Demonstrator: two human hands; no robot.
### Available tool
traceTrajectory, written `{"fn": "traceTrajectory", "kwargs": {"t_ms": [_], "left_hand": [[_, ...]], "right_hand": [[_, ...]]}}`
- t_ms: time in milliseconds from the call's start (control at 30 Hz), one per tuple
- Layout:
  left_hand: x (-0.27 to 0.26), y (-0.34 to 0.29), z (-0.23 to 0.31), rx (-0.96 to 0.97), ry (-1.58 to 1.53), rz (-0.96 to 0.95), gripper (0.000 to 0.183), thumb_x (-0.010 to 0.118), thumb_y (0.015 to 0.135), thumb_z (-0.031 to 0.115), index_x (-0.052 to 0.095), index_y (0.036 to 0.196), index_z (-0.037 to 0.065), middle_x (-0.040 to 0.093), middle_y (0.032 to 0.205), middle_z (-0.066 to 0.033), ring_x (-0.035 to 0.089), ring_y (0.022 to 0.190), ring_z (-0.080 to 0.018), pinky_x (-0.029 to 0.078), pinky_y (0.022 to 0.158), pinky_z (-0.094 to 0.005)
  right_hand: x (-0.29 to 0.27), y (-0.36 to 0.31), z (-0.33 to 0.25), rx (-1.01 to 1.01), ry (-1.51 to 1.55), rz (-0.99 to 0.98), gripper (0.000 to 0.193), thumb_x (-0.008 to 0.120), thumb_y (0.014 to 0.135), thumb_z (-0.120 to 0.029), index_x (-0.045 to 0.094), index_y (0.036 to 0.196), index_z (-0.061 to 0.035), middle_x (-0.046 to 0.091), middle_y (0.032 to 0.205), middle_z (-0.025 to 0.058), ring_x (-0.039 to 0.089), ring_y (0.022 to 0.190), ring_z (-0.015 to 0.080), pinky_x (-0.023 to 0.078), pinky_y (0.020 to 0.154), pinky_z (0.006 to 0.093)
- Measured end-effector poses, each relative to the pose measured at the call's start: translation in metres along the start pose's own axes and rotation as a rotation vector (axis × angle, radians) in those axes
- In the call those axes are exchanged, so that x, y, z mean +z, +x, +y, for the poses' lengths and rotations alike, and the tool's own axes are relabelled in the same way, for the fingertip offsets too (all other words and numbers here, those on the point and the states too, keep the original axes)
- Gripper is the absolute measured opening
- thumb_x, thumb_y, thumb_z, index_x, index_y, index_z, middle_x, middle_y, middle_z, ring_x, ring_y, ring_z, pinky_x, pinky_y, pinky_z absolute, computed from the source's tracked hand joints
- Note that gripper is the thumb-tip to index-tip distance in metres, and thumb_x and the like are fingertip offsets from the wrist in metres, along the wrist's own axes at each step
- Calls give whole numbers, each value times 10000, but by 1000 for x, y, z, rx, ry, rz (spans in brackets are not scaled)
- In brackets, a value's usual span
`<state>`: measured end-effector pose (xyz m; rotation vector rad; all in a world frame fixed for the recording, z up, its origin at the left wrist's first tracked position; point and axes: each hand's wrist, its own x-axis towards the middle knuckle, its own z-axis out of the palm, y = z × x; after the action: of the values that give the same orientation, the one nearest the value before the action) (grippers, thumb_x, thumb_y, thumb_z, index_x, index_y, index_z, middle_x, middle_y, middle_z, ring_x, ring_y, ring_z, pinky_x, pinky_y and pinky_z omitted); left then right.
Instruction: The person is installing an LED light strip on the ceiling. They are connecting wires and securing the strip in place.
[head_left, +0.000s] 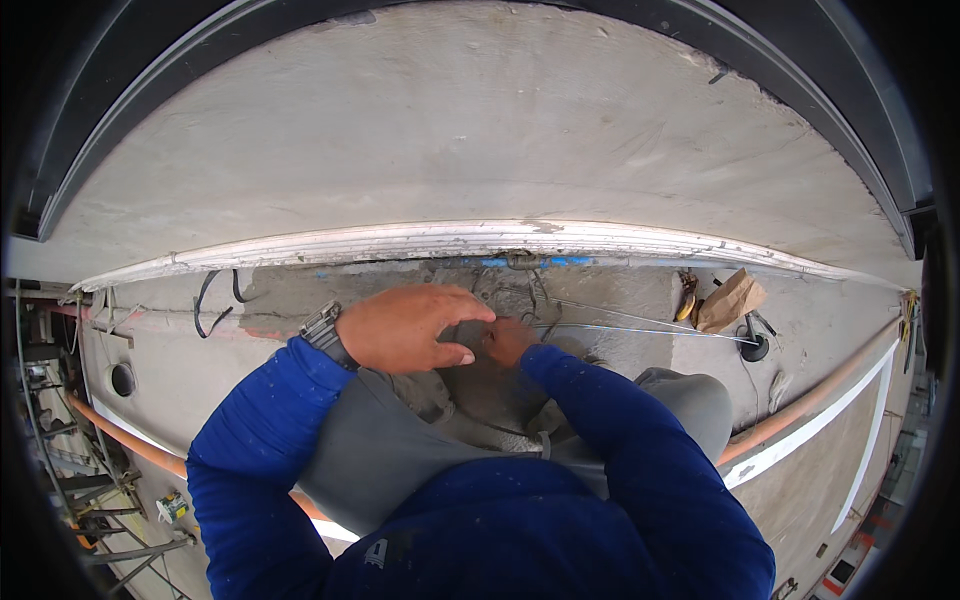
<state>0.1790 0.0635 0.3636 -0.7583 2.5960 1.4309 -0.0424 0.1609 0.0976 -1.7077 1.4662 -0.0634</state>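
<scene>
My left hand, a watch at its wrist, hovers over the work spot in front of my knees. Its fingers are curved and the thumb stands apart, with nothing seen between them. Close to its fingertips, my right hand is lower down with its fingers curled in. What those fingers hold, if anything, is hidden. Beneath both hands lies a dark grey, wet-looking patch, perhaps mortar. Just beyond my right hand, loose thin wires lie by the foot of the wall.
A white ribbed strip runs along the base of the plastered wall. To the right are a brown paper bag, a round black object and taut thin lines. Black cable ends stick up at left; an orange pipe lies behind.
</scene>
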Motion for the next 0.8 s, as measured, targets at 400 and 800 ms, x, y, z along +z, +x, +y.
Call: {"fn": "traceTrajectory", "kwargs": {"t_ms": [400,800], "left_hand": [[-4,17,-5,-82,-43,-84,561,753,912,228,578,1415,52,606,1370,-152,658,1116,-301,565,936,-407],[-1,19,-14,-98,-56,-104,558,734,932,230,562,1432,51,609,1353,-135,650,1098,-279,537,963,-404]], "right_hand": [[-40,74,50,379,11,482,495,658,897,-223,594,1374,-102,741,1012,229,710,1001,423,571,888,514],[-59,87,52,362,-258,342,233,614,955,-274,673,1098,-99,755,989,199,737,972,377,579,846,516]]}}
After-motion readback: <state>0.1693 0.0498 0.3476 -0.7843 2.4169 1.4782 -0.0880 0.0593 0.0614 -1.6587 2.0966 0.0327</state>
